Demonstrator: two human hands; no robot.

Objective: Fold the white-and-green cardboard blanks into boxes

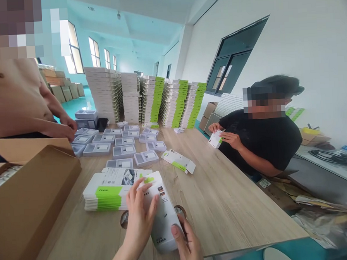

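Note:
Near the table's front edge, a white and green packaging box [163,208] with black print is tilted between my hands. My left hand [139,203] holds its upper left side, fingers bent over the printed face. My right hand [188,238] grips the lower right corner, with the thumb on top and the other fingers along the side. To the left lies a stack of flattened white and green boxes [107,191], partly behind my left hand. A roll of tape [180,211] shows behind the held box, and another round roll [124,219] sits beside my left wrist.
Several plastic trays [123,151] with small white items stand mid-table. A loose flat box [178,160] lies right of them. Tall stacks of boxes [153,100] rise behind. An open brown carton [46,195] occupies the left. One person [261,141] at right holds a small box; another stands at left.

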